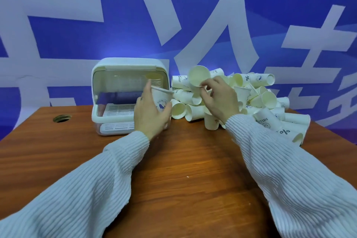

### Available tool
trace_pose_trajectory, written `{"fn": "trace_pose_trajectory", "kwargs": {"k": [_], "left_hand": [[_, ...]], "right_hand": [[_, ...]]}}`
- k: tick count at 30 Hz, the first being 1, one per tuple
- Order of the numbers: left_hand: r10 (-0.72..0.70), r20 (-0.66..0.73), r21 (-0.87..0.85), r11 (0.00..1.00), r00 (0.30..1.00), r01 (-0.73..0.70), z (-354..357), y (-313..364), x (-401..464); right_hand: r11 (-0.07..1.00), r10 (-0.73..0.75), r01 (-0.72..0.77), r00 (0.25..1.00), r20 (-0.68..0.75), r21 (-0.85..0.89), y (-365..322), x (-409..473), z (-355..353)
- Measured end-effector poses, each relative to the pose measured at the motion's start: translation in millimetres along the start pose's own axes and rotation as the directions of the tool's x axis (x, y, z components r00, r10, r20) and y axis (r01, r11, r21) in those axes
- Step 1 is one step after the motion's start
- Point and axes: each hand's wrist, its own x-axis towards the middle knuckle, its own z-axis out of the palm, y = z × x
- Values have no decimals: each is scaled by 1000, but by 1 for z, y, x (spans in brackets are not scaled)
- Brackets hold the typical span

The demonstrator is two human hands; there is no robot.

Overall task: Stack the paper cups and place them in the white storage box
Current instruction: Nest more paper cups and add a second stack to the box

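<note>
A heap of white paper cups [257,96] lies on the wooden table [183,170] at the back right. The white storage box [123,67] stands at the back left, its clear lid shut, with a stack of cups dimly visible inside. My left hand [149,114] grips an upright paper cup [161,99] with a blue print, just in front of the box's right side. My right hand [218,98] pinches the rim of another paper cup [199,75], tilted with its mouth toward me, above the heap.
A round cable hole [62,118] sits in the table at the far left. Loose cups [289,127] spill toward the table's right edge. A blue banner with large white characters [222,31] hangs behind the table.
</note>
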Motion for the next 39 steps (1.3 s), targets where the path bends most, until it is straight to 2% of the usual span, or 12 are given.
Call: {"fn": "trace_pose_trajectory", "kwargs": {"k": [3,6,9,13,16,21,25,30,36,39], "left_hand": [[-85,-70,-92,993,994,78,-14,-8,12],[-133,-128,-127,985,983,117,-28,-18,16],[-139,-141,-133,984,980,121,-41,-28,15],[-140,-132,-117,985,981,125,-56,-41,14],[-137,-129,-64,989,982,130,-62,-48,16],[-129,-94,-101,988,987,119,-66,-49,23],[-72,-104,-82,995,992,63,-60,-43,40],[1,6,-16,1000,1000,-1,-39,-33,66],[-33,186,68,997,982,20,-11,-33,83],[-61,201,89,995,978,43,-9,-38,87]], "right_hand": [[988,-44,27,994,105,154,-31,4,12],[989,-90,63,975,201,137,-57,6,33],[993,-114,104,948,296,49,-72,9,54],[983,-50,119,908,416,-141,-81,14,76],[972,-14,123,882,472,-201,-81,16,85],[956,30,157,787,617,-247,-77,15,97],[943,28,196,760,649,-270,-77,3,102],[930,41,217,742,669,-298,-74,3,104],[953,36,162,780,624,-256,-71,-1,107],[975,38,104,796,604,-199,-66,0,108]]}}
